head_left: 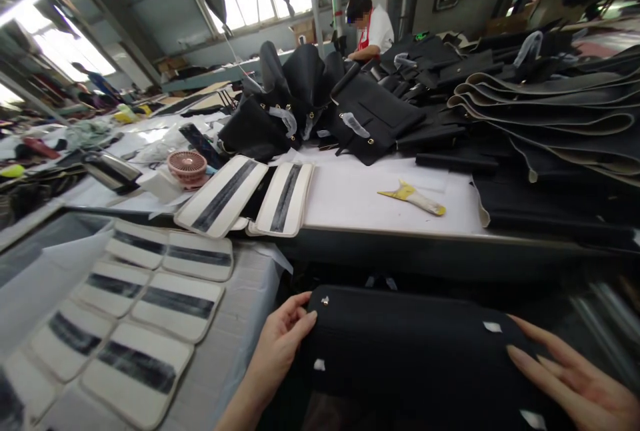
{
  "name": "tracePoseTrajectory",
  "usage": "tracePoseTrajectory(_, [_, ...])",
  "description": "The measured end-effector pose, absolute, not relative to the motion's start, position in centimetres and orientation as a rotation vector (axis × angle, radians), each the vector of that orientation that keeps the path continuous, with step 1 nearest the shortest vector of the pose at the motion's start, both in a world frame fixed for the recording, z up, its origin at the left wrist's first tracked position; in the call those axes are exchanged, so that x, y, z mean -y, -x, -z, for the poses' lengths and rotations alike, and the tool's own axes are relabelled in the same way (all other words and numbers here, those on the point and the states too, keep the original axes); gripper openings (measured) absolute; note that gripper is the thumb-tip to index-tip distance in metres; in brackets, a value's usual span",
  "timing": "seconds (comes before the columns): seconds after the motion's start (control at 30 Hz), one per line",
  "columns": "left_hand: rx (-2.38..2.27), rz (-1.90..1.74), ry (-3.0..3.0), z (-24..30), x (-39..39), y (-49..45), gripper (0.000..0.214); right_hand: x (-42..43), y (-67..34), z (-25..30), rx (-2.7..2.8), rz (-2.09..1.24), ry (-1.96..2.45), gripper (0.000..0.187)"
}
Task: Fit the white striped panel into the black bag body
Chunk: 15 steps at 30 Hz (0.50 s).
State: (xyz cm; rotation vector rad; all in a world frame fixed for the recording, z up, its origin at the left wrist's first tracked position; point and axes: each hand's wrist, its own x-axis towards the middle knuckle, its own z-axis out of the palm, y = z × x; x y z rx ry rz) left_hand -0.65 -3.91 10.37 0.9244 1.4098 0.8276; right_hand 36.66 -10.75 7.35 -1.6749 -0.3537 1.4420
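Note:
A large black leather-like panel (410, 344) with small white tabs and a metal stud near one corner spans the space between my hands, below the table edge. My left hand (280, 341) pinches its upper left corner between thumb and fingers. On the right side, my right hand (565, 364) grips the panel's edge, thumb on the near face and fingers partly behind. The panel's lower part runs out of view. Left of my left hand lie several cream padded pieces (175, 307), each with a dark stripe across it.
On the white table stand a pink fan (187, 167), a metal kettle (111, 171) and a yellow-handled tool (414, 197). Two striped pads (285, 201) overhang its edge. Black bag pieces (375, 111) and folded black sheets (560, 117) pile behind. A person (373, 27) works beyond.

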Motion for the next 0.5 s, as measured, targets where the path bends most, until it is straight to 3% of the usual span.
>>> tracePoseTrajectory(0.13, [-1.466,-0.726,-1.143,-9.7,2.0,1.0,0.063,8.8,-36.5,-7.6,0.352,-1.456,1.702,0.092])
tracePoseTrajectory(0.5, [-1.565,-0.555,-1.247,-7.7,1.1,1.4,0.059,7.3,-35.3,-8.9,0.322,-1.492,1.801,0.101])
